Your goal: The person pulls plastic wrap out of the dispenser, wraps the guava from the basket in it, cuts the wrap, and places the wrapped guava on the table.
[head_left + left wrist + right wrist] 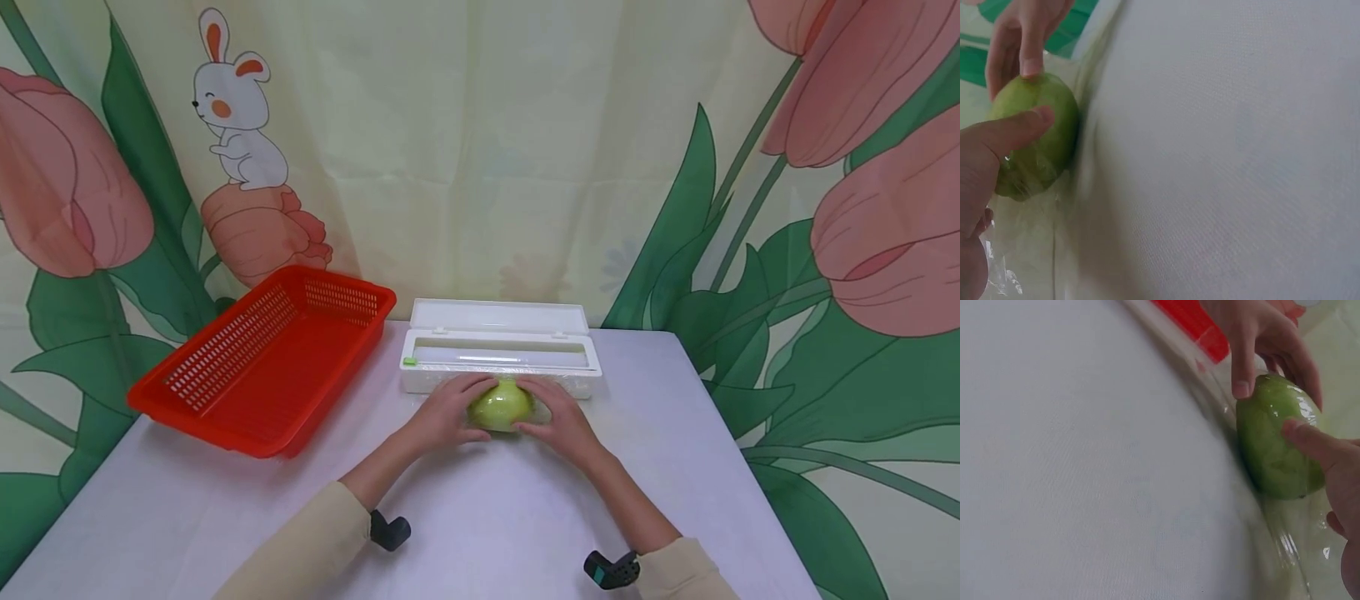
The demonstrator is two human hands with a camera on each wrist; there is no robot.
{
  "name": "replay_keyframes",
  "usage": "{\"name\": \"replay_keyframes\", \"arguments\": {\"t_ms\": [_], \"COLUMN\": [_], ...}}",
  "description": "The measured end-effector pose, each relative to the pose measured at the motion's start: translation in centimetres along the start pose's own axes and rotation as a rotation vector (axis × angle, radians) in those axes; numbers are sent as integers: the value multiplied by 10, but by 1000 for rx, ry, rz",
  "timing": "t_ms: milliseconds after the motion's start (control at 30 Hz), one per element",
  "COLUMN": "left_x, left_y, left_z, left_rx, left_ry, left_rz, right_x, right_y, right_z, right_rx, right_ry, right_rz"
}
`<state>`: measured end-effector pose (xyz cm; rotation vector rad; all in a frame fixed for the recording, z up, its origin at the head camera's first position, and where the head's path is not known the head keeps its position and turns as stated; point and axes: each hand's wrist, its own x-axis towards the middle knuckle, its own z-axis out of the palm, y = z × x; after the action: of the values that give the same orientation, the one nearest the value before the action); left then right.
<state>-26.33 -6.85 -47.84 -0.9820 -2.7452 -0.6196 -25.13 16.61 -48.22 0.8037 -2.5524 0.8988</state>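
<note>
- The white table [487, 517] carries a red basket [262, 367] at left and a white cling-film dispenser [501, 358], lid up, at the far edge.
- Just in front of the dispenser sits our green fruit [500, 406] on pulled-out film [1297, 550].
- Our left hand [448, 412] and right hand [558, 419] cup it, fingers curled on either side, thumbs pressing.
- We judge wrapping is under way; next, the film needs folding over snugly.

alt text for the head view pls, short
Left hand and right hand cup a green fruit on a white table, in front of an open white wrap dispenser. A red basket sits to the left.
</note>
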Motion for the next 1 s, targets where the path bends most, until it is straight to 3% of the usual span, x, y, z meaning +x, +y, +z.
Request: {"name": "replay_keyframes", "arguments": {"t_ms": [200, 333, 667, 833, 1000], "left_x": [1, 3, -2, -2, 0], "left_y": [0, 2, 6, 10, 11], "left_z": [4, 5, -4, -3, 3], "left_rx": [72, 69, 53, 141, 189], "left_ry": [1, 41, 128, 159, 189], "left_rz": [-12, -7, 25, 57, 26], "right_x": [-1, 0, 2, 8, 15], "right_y": [7, 6, 3, 0, -5], "right_z": [6, 6, 0, -3, -6], "right_rx": [-126, -131, -4, 63, 135], "right_ry": [-44, -28, 59, 86, 99], "right_rz": [27, 8, -9, 79, 162]}}
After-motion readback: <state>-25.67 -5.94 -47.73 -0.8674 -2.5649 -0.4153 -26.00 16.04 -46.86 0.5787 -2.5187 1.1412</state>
